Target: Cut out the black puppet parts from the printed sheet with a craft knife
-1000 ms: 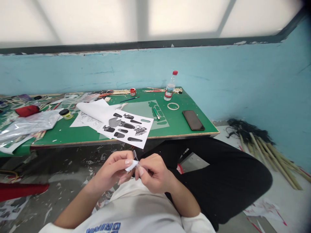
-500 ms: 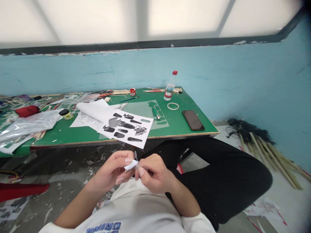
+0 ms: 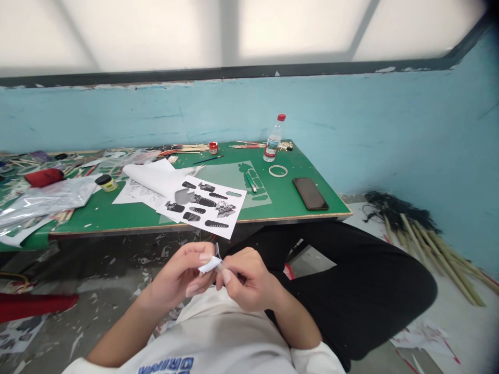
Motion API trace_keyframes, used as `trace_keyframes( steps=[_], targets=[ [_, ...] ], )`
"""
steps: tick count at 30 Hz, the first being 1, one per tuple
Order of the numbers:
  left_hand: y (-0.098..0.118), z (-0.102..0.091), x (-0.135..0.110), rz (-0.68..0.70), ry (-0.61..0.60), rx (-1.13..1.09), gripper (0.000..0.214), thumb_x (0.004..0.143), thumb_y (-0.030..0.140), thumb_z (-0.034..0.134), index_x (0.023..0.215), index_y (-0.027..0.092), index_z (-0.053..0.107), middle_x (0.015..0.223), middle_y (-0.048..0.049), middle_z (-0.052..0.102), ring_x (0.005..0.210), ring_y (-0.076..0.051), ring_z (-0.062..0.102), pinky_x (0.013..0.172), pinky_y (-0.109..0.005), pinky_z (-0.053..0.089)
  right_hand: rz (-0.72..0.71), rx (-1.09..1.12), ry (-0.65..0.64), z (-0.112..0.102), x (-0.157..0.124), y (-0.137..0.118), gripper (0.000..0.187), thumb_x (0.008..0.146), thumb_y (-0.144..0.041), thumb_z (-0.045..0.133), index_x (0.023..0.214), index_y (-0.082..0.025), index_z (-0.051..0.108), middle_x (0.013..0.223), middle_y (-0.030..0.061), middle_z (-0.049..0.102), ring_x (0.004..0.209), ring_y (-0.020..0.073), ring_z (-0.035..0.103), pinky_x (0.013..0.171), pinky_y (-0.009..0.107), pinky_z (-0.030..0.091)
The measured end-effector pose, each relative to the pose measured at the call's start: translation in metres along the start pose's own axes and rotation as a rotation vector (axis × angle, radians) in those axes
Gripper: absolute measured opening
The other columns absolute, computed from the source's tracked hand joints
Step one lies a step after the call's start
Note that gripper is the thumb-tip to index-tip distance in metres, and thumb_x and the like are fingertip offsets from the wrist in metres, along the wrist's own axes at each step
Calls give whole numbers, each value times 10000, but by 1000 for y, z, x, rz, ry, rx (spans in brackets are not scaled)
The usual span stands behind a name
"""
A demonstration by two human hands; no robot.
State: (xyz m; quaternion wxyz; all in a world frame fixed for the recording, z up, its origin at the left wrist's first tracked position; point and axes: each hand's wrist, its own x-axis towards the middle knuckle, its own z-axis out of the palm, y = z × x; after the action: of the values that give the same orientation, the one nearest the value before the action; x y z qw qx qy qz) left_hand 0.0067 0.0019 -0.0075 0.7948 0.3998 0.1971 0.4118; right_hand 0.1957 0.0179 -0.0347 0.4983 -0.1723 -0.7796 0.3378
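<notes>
Above my lap, just short of the table edge, my left hand (image 3: 180, 272) pinches a small piece of white paper (image 3: 209, 264) between thumb and fingers. My right hand (image 3: 251, 280) meets it from the other side, thumb and forefinger closed on a thin clear strip (image 3: 219, 251) that looks like plastic or tape. The strip touches the paper, and part of it is hidden by the fingers. Beyond my hands, a printed sheet (image 3: 212, 224) with dark cut-out shapes overhangs the table edge.
On the green table (image 3: 268, 218) lie a green-handled cutter (image 3: 250, 182), a tape roll (image 3: 278, 171), a phone (image 3: 310, 193) and a water bottle (image 3: 272, 145). Paint jars (image 3: 213, 148), thin sticks and plastic sheets fill the back and left. Bamboo poles (image 3: 444, 254) lie on the floor at right.
Almost nothing differs. The paper piece in my left hand has tilted or shifted very slightly to the left; both hands keep their grip.
</notes>
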Motion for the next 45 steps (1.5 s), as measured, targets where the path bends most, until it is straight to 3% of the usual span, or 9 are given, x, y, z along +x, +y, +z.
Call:
trace_keyframes(
  steps=[10, 29, 45],
  targets=[
    [-1, -2, 1, -40, 15, -34, 343, 1026, 360, 671, 766, 157, 575, 565, 113, 455, 416, -38, 363, 428, -169, 356, 2, -17, -13, 1, -1, 1, 282, 958, -245, 464, 708, -197, 584, 533, -58, 482, 436, 68, 362, 471, 204, 344],
    [-4, -5, 3, -39, -72, -250, 278, 1041, 310, 654, 824, 139, 631, 591, 98, 530, 441, -46, 472, 475, -176, 459, -7, 18, -3, 1, -1, 1, 239, 899, -188, 497, 683, -188, 598, 524, -68, 433, 439, 62, 330, 469, 207, 308],
    [0, -1, 2, -75, -59, -305, 277, 1043, 295, 652, 814, 140, 638, 573, 102, 534, 443, -54, 498, 521, -197, 507, -12, 24, 5, 0, 0, 0, 244, 908, -183, 501, 689, -186, 609, 520, -73, 421, 434, 60, 341, 470, 200, 302]
  ],
)
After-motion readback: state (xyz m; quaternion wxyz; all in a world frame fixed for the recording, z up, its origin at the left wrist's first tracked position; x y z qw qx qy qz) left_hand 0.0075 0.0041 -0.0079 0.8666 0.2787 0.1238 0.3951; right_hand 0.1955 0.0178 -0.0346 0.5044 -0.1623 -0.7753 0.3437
